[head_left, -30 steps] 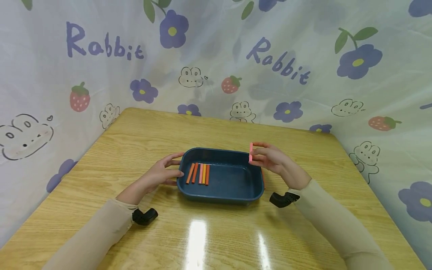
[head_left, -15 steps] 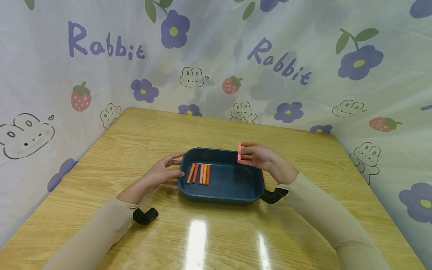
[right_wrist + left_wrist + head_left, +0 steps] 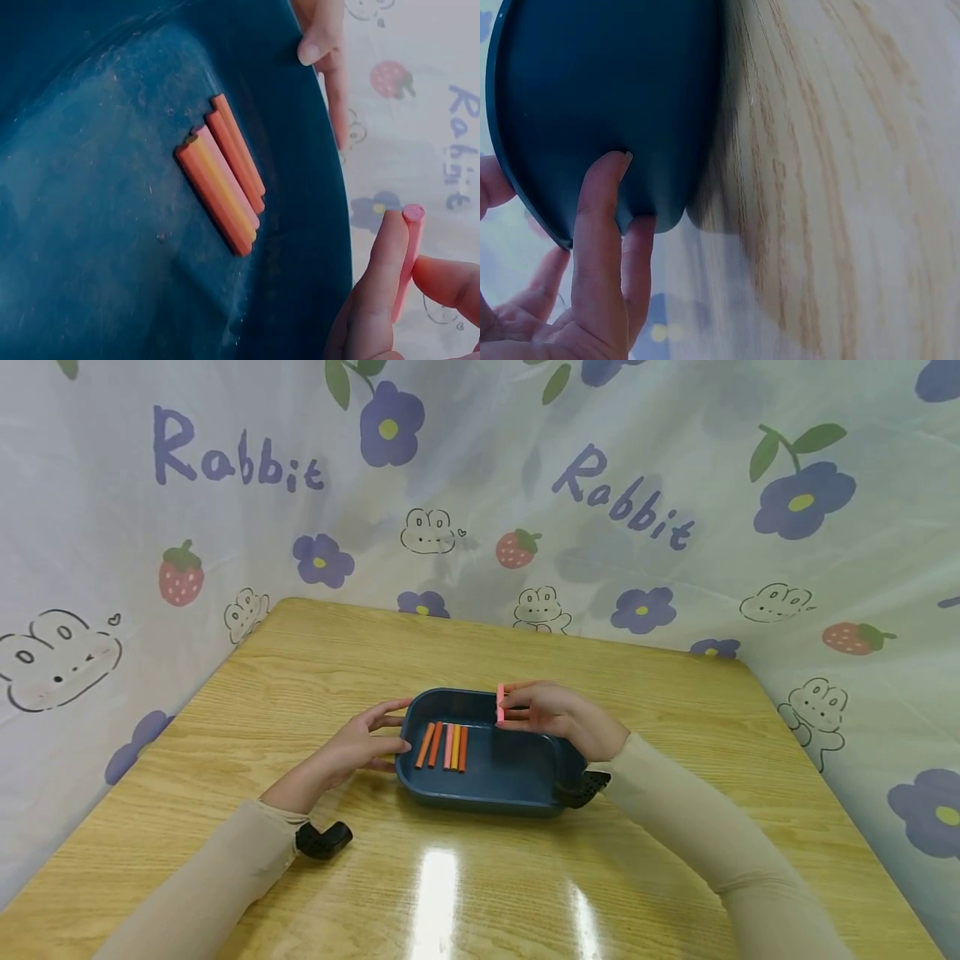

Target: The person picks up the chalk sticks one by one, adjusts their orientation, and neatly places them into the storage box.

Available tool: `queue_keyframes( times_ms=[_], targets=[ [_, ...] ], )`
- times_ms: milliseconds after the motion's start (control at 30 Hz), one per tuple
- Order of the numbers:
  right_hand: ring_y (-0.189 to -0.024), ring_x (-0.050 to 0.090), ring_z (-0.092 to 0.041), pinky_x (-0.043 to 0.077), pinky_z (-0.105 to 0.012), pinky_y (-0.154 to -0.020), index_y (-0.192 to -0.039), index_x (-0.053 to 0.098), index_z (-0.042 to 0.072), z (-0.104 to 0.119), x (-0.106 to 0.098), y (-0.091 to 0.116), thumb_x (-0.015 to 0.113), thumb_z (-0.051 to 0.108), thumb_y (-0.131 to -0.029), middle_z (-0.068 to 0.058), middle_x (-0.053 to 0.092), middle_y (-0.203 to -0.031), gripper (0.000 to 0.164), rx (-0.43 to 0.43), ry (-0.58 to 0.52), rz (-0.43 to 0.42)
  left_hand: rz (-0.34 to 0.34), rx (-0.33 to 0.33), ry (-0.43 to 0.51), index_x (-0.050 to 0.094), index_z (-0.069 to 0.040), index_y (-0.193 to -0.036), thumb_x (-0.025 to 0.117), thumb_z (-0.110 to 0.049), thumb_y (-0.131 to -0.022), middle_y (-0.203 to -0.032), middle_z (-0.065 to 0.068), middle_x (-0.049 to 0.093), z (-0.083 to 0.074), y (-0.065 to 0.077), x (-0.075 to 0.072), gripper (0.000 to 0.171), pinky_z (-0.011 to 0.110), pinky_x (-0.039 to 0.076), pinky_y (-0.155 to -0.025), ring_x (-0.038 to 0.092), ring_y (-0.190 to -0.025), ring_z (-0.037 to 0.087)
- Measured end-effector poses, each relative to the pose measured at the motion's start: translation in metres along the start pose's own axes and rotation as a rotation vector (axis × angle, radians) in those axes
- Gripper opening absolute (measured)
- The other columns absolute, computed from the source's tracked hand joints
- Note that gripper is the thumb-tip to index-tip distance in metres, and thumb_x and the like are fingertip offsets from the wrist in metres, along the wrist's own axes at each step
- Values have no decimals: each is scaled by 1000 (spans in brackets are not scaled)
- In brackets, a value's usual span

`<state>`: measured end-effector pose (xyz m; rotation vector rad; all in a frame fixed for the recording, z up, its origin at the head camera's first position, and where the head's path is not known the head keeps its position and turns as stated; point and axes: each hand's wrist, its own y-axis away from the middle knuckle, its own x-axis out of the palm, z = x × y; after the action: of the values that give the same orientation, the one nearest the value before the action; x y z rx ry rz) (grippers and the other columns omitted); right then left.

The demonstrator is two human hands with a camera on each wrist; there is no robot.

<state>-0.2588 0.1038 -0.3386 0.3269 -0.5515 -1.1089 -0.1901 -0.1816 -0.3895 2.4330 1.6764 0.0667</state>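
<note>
My right hand (image 3: 558,710) pinches a pink chalk stick (image 3: 500,706) between thumb and fingers, holding it upright over the back part of a dark blue box (image 3: 517,768). In the right wrist view the held pink chalk (image 3: 409,262) shows its round end. Inside the box's left half, several chalk sticks (image 3: 454,748) in orange, pink and yellow lie side by side in a row. At the box's left end my left hand (image 3: 358,745) rests with spread fingers on the outer wall, as the left wrist view shows with its fingertips (image 3: 604,176).
The box stands on a wooden table (image 3: 322,643). A patterned cloth (image 3: 480,468) with rabbits, flowers and strawberries rises behind and at the sides. Black wrist cameras hang below the left sleeve (image 3: 322,841) and the right sleeve (image 3: 588,789).
My right hand has moved left with the pink chalk, from the box's right back corner to over its middle. The left hand and the chalk in the box have stayed put.
</note>
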Motion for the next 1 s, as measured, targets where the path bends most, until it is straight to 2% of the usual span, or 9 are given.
queue_keyframes(
  times_ms=[100, 300, 433, 733, 867, 1000],
  targets=[
    [-96, 48, -25, 54, -33, -77, -142, 31, 0, -1, 6, -4, 49, -7, -91, -18, 42, -120, 54, 23, 15, 7, 1, 3, 2, 27, -14, -148, 60, -2, -86, -140, 26, 31, 0, 0, 0, 71, 43, 54, -73, 55, -106, 39],
    [-106, 45, -29, 50, -37, -86, -143, 28, 0, -2, 13, -6, 49, -7, -90, -22, 33, -137, 57, 70, 67, 51, -3, 0, 0, 27, -14, -148, 61, -3, -86, -140, 26, 31, -1, 1, 0, 71, 43, 54, -73, 55, -106, 39],
    [-112, 44, -32, 48, -39, -90, -142, 28, -2, -3, 14, -7, 47, -5, -92, -21, 32, -138, 54, 106, 113, 88, -1, 1, 4, 27, -14, -148, 61, -3, -86, -140, 26, 32, -1, 1, 0, 71, 43, 54, -73, 55, -106, 40],
    [-109, 45, -32, 47, -40, -91, -138, 31, -9, -8, 16, -16, 46, -8, -92, -15, 26, -144, 49, 183, 171, 131, -2, 3, 1, 27, -13, -148, 60, -2, -86, -140, 26, 31, -1, 2, 0, 71, 43, 54, -73, 55, -105, 40],
    [-109, 45, -30, 48, -40, -90, -137, 33, -9, -13, 17, -25, 47, -10, -91, -17, 33, -138, 48, 223, 198, 128, -3, 3, 1, 27, -13, -148, 61, -3, -86, -139, 26, 32, -2, 2, 1, 71, 43, 54, -73, 56, -105, 39],
    [-101, 49, -29, 48, -40, -89, -128, 42, -11, -16, 19, -31, 48, -11, -90, -19, 46, -120, 38, 249, 235, 110, -2, 0, 1, 28, -13, -148, 61, -3, -86, -139, 26, 33, -2, 2, 1, 71, 43, 55, -73, 56, -105, 39]
  ],
)
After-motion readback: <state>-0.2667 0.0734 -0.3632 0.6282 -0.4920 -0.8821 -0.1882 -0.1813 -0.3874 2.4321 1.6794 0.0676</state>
